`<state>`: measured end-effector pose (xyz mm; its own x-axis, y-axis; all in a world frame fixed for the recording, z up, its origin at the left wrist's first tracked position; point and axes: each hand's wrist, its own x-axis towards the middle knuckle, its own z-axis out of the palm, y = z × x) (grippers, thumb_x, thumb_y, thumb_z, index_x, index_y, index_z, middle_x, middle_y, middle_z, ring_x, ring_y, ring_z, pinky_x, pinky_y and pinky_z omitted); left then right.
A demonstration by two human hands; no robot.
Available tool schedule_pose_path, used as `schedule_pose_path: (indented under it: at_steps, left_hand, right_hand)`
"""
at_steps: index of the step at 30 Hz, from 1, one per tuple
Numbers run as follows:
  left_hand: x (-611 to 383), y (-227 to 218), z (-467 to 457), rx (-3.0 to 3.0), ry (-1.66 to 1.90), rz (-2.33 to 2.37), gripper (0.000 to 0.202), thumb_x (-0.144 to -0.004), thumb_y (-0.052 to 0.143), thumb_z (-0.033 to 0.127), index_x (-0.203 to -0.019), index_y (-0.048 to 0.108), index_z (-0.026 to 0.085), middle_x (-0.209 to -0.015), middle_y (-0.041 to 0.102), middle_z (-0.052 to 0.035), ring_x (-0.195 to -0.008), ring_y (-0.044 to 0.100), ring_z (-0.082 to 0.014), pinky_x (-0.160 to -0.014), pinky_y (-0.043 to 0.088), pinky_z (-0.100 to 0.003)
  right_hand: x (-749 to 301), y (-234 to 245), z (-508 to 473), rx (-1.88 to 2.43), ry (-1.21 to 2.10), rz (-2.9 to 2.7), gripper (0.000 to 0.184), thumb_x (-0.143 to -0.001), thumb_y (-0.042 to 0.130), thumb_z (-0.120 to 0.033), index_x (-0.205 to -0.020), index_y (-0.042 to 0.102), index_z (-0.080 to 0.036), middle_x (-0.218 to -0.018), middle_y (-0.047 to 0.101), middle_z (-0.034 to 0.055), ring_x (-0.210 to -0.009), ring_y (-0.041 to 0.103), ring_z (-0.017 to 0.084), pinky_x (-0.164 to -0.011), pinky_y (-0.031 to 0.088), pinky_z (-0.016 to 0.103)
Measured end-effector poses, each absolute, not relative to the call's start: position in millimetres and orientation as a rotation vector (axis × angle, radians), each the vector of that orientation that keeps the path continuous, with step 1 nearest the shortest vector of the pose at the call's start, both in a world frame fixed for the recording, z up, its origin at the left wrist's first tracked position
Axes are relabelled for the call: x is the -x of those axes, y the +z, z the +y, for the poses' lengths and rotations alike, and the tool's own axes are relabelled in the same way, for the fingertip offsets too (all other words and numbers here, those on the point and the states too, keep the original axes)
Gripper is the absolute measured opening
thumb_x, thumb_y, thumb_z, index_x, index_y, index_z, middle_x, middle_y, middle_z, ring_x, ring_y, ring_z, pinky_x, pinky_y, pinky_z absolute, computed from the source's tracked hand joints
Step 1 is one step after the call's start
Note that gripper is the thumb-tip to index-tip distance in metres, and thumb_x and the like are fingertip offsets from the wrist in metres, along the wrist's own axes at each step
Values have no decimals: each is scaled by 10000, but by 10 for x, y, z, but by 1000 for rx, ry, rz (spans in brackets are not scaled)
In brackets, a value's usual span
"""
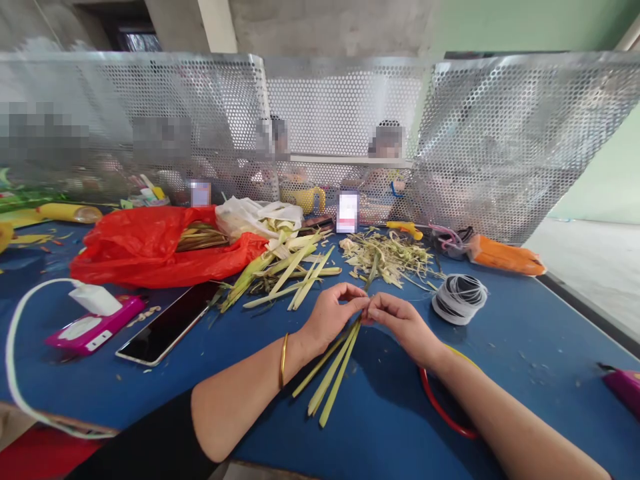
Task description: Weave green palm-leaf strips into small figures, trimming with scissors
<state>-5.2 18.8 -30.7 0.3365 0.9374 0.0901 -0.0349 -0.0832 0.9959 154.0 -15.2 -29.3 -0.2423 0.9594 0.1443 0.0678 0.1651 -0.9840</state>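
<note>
A small bundle of pale green plant strips [334, 373] lies slanted above the table, its loose ends fanned toward me. My left hand [336, 312] is closed around its upper part, with thumb and forefinger pinched. From the right, my right hand [400, 325] pinches at the same spot, fingertips meeting those of the left. Whether a thread runs between the fingertips is too small to tell. Just beyond the hands is a heap of shredded, dry plant scraps [390, 257]. More cut strips and husks [280, 270] are piled to the left. A spool of white thread [459, 300] stands near my right hand.
On the blue table [540, 347] lie a red plastic bag [135, 243], a phone [167, 325], a magenta power strip [107, 327] with a white plug, and an orange packet [505, 255]. A red-and-yellow ring [445, 410] lies under my right forearm. Behind a perforated screen [345, 107] sit other people.
</note>
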Motion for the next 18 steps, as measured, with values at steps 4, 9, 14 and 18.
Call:
schedule_pose_path:
  at_steps: [4, 9, 14, 18]
  left_hand:
    - [72, -280, 148, -1096, 667, 755, 418, -694, 741, 468, -941, 629, 151, -921, 653, -59, -740, 620, -148, -721, 487, -298]
    - [154, -211, 163, -977, 399, 661, 339, -680, 773, 363, -904, 652, 139, -667, 528, 37, -443, 402, -22, -439, 329, -176]
    - [179, -146, 186, -1002, 428, 715, 292, -715, 729, 359, -874, 641, 131, -595, 437, 74, -399, 217, 4, -397, 98, -181]
    - [166, -132, 183, -1000, 483, 744, 285, -692, 723, 346, -726, 505, 166, -553, 402, 89, -394, 217, -8, -408, 84, -196]
  right_hand:
    - [-1567, -262, -146, 994, 1119, -1426, 269, -802, 653, -434, -718, 586, -187, -758, 597, 6, -761, 544, 153, -739, 446, 289]
    - [-1597, -209, -170, 935, 1085, -1427, 216, -847, 602, -379, -753, 578, -186, -798, 598, 26, -739, 539, 157, -731, 452, 304]
    - [-1607, -178, -190, 955, 954, -1551, 219, -875, 566, -386, -766, 555, -196, -812, 596, 34, -763, 558, 172, -762, 464, 327]
    - [-1599, -162, -224, 972, 715, -1790, 172, -923, 503, -312, -790, 528, -205, -836, 587, 42, -807, 559, 171, -765, 457, 315]
